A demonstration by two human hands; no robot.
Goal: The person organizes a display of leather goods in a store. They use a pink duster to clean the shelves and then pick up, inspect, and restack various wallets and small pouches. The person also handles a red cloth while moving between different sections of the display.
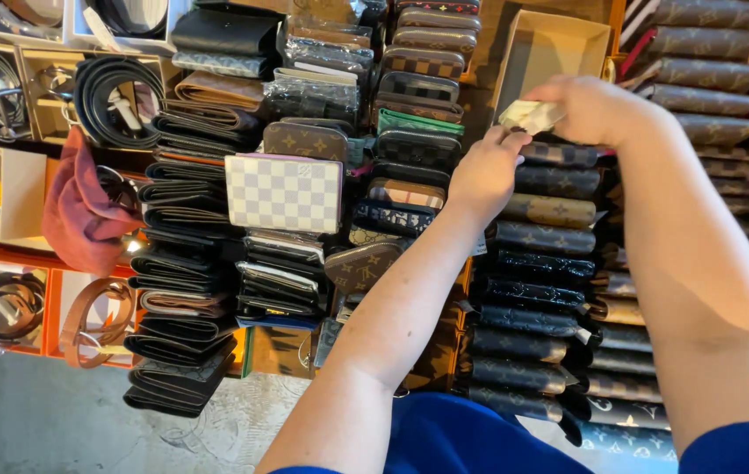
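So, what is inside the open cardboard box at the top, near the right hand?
The cardboard box shows only bare inner walls. The right hand, holding a small pale wallet, covers its lower part.

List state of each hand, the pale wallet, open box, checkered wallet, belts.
left hand: fingertips on the wallet rows
right hand: gripping pale wallet
pale wallet: held, lifted off the rows
cardboard box: open, looks empty
white checkered wallet: closed, lying on a stack
belts: coiled in boxes

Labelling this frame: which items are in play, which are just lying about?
In play:
left hand
right hand
small pale folded item in the right hand
dark wallet row

Lying about:
white checkered wallet
coiled belts
maroon cloth
open box
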